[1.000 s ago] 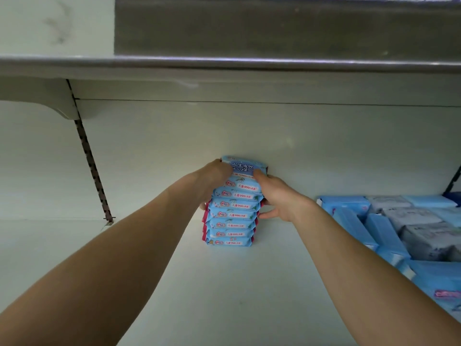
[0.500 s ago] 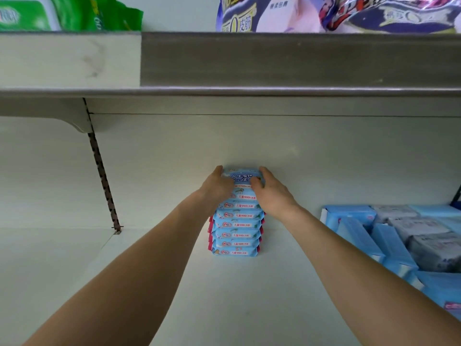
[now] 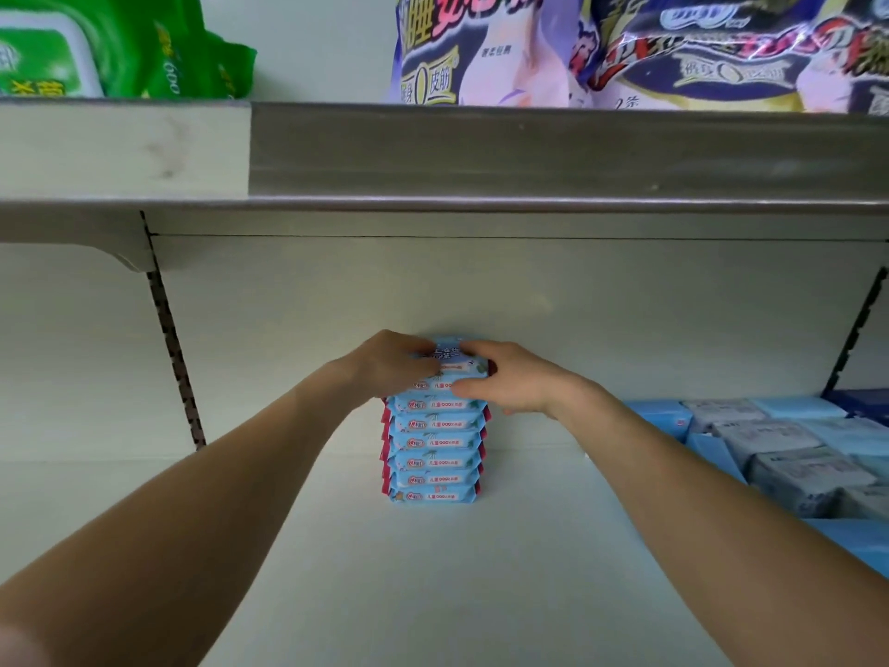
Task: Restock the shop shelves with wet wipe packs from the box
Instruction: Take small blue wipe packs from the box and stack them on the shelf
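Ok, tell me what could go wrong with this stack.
The tall stack of flat blue wet wipe packs stands alone on the white shelf, nothing beside it; it may topple once the left hand and right hand let go. Tipping right, it could knock the pale blue and grey packs.

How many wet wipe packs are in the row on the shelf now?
8 wipe packs, I count: one row from shelf front to back wall, rear ones held by left hand and right hand, which may hide more.
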The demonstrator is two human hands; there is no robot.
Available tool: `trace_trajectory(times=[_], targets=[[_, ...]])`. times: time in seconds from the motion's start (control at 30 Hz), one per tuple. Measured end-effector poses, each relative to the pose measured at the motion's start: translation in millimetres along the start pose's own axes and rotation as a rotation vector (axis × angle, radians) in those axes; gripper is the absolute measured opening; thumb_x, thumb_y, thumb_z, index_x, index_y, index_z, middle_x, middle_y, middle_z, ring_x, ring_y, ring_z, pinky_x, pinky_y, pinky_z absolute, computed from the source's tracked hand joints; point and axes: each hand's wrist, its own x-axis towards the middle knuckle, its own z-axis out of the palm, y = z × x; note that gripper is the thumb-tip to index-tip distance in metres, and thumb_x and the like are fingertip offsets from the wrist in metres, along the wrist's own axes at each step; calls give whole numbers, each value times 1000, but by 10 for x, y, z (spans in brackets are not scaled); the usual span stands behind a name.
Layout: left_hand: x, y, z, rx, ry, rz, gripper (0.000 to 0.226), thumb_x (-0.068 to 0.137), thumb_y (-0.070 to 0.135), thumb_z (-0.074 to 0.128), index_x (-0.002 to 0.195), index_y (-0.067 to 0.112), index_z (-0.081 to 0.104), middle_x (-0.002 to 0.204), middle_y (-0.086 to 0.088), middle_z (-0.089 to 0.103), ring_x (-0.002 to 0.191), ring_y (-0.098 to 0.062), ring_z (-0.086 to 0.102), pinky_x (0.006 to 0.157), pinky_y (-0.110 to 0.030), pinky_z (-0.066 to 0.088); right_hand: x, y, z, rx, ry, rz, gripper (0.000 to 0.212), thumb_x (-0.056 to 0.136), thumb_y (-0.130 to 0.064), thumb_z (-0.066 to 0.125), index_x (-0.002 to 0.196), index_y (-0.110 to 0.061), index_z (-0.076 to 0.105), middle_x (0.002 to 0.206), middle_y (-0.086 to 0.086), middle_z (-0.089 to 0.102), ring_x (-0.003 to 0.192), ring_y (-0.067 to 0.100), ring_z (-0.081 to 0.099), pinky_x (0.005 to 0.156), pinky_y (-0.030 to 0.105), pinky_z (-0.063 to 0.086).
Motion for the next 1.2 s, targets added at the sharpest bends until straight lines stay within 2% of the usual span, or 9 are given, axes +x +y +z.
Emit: trace_trajectory(times=[0.13, 0.27, 0.37, 0.47, 0.6, 0.77, 0.9, 1.07, 1.2], targets=[[2, -2, -52, 101, -133, -8, 34, 98, 28, 50, 131, 26, 47, 104, 2, 60, 91, -15, 60, 75, -21, 46, 30, 30, 33, -19, 30, -46, 42, 89, -23, 63, 131, -25, 53, 121, -3, 63, 103, 14, 60, 75, 22, 49], [53, -74, -83, 264, -182, -20, 57, 94, 22, 56, 147, 25, 32, 120, -4, 59, 107, -21, 58, 98, -36, 47, 29, 45, 16, -73, 22, -52, 44, 91, -25, 62, 134, -28, 51, 120, -7, 61, 106, 12, 58, 90, 26, 48], [85, -99, -55, 316, -153, 4, 57, 93, 21, 56, 146, 24, 35, 123, -6, 59, 106, -23, 59, 98, -39, 49, 42, 53, 22, -173, 25, -45, 51, 91, -25, 61, 140, -29, 45, 125, -6, 58, 109, 13, 55, 93, 25, 44], [107, -149, 3, 325, -106, 24, 54, 88, 29, 55, 139, 28, 41, 120, -5, 60, 101, -22, 62, 91, -41, 53, 86, 87, 83, -274, 76, -40, 53, 90, -31, 60, 141, -32, 42, 131, -4, 56, 114, 19, 56, 98, 36, 46], [223, -297, 98, 288, -46, 13, 72, 71, 43, 46, 141, 36, 36, 122, -4, 56, 100, -25, 62, 86, -46, 54, 80, 77, 112, -402, 83, -3, 56, 91, -40, 57, 142, -34, 37, 130, -3, 56, 112, 22, 56, 95, 37, 47], [-137, -163, 114, 188, 128, -64, 77, 91, 13, 57, 153, 26, 14, 143, -10, 37, 113, -31, 57, 83, -40, 56, -13, -24, 48, -560, 145, -55, 56, 85, -44, 60, 136, -30, 41, 129, 5, 50, 116, 29, 50, 95, 39, 45], [-442, -230, 104, 184, 271, -142, 81, 90, 17, 61, 153, 29, 11, 151, -11, 26, 122, -31, 49, 85, -33, 51, -210, -194, 98, -725, 291, -235, 45, 91, -36, 55, 133, -20, 48, 128, 11, 45, 120, 32, 42, 95, 41, 37], [-928, -369, 106, 217, 306, -260, 81, 89, 13, 59, 153, 28, 12, 146, -15, 28, 107, -34, 56, 69, -30, 46, -423, -416, 444, -629, 98, -395, 43, 92, -33, 56, 133, -19, 52, 137, 8, 46, 128, 28, 41, 98, 34, 36], [-1424, -531, 110, 214, 345, -387, 80, 88, 12, 58, 153, 26, 12, 145, -16, 29, 112, -31, 53, 86, -33, 49, -624, -575, 798, -621, -12, -499, 43, 93, -34, 54, 134, -19, 51, 137, 8, 46, 127, 28, 42, 97, 34, 37]])
